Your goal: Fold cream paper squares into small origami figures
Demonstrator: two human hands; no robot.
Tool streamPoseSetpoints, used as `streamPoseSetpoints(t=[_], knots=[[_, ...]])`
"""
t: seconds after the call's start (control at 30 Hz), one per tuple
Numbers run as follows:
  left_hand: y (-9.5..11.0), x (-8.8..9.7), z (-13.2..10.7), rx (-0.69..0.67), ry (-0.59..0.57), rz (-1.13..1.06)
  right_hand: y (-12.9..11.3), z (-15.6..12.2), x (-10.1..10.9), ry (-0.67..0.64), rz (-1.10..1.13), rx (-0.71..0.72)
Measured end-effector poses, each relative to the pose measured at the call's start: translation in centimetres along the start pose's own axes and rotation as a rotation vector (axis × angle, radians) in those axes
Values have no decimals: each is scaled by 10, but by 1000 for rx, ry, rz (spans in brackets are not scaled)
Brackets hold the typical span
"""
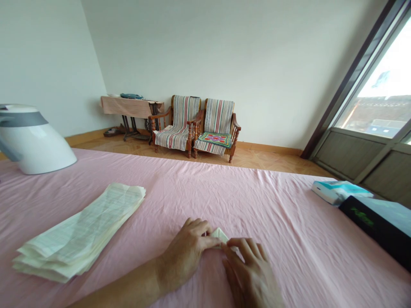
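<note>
Both of my hands rest on a small folded piece of pale paper (pixel 220 234) near the front middle of the pink tablecloth (pixel 224 192). My left hand (pixel 188 252) has its fingers curled and pressed down on the paper's left side. The fingertips of my right hand (pixel 252 273) pinch the paper's right edge. Only a small corner of the paper shows between the fingers.
A stack of lined paper sheets (pixel 80 233) lies at the left. A white and grey appliance (pixel 30 139) stands at the far left. A tissue pack (pixel 340 191) and a black box (pixel 379 226) sit at the right edge. Two striped armchairs (pixel 195 128) stand by the wall.
</note>
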State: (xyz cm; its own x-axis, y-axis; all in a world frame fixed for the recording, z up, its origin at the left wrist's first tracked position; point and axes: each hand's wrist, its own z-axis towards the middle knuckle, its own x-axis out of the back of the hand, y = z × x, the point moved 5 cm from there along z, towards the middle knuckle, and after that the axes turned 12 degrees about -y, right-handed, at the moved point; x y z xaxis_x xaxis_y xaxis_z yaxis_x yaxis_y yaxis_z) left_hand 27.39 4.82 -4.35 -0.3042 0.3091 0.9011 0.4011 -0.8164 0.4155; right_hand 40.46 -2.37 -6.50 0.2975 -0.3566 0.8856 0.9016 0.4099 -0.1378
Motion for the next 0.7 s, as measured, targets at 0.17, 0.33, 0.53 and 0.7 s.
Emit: streamPoseSetpoints(t=[0.17,0.33,0.53,0.7], knots=[[1,-2,-1,1,-14,11,-10,3,-3,7,-98,24],[-1,-3,0,20,-8,40,-10,1,-4,64,-156,-39],[-3,-3,-2,4,-10,44,-7,1,4,109,-175,-83],[-3,-3,-2,-6,-1,38,-1,-1,12,195,-146,-132]])
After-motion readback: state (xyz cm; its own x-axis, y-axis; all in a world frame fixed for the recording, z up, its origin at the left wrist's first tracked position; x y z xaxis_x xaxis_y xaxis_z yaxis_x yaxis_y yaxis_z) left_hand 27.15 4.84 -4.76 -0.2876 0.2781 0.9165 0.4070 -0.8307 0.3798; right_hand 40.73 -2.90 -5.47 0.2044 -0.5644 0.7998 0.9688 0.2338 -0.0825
